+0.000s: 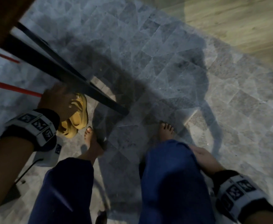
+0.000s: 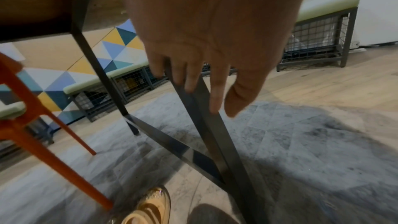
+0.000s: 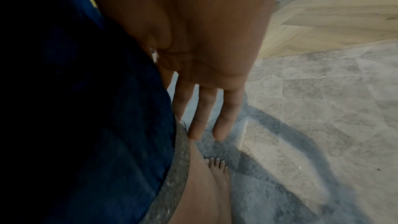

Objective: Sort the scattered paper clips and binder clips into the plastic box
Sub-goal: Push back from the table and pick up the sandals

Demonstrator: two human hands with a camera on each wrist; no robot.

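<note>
I am standing and bent over, looking down at the grey patterned floor (image 1: 221,110) beside the table, not at the tabletop. I judge this to be the step of hunting for a clip that has got away.

My left hand (image 1: 59,102) rests against the dark metal table leg (image 1: 90,88). Its fingers (image 2: 215,94) lie nearly straight along the bar, bracing me, and hold nothing. My right hand (image 1: 202,152) lies flat against my blue trouser leg (image 1: 169,167) at the knee. Its fingers (image 3: 226,117) are straight and also hold nothing.

One small, faint loop (image 1: 156,104) lies on the floor just beyond the foot of the table leg, ahead of my right foot. By its shape I take it for a paper clip, but it is too small to be sure. I see no other clips, no binder clips and no plastic box in any view.

A pair of yellow sandals (image 1: 77,117) sits near my left foot, under my left hand. An orange chair (image 2: 43,125) stands to the left.

Next, I think, I should crouch lower, keep the left hand on the leg for balance and reach the right hand forward. A thin wire clip lying flat will need a fingertip pinch or a nail under its edge. Then it has to be carried up to the box.
</note>
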